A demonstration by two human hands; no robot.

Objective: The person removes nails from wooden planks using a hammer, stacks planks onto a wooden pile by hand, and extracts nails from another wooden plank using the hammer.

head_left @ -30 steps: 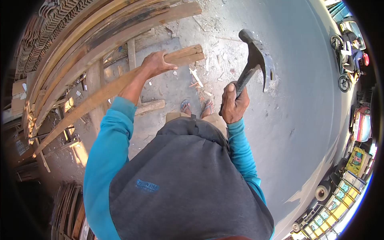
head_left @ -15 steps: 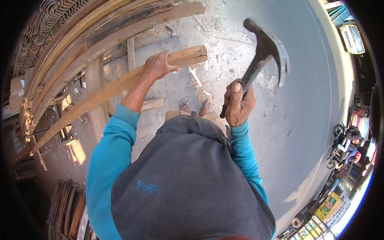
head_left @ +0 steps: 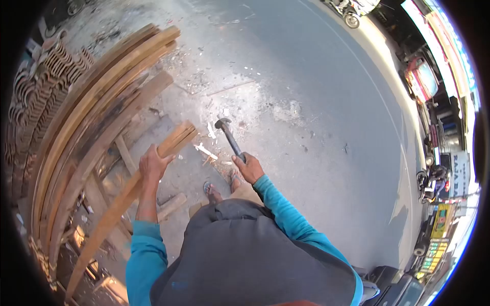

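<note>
My left hand is closed around a long wooden beam, close to its split far end. The beam slants down to the lower left. In front of my body, my right hand grips a claw hammer by its dark handle. The hammer's head points up and to the left, above the littered ground and apart from the beam's end.
Stacked timber lies along the left, beside piled curved roof tiles. A short wood block rests near my feet. White scraps litter the ground. A road runs on the right, with a red vehicle beyond it.
The hammer has swung down and left from its raised position, its head now nearer the beam's end. My view has turned, and my left hand still grips the beam.
</note>
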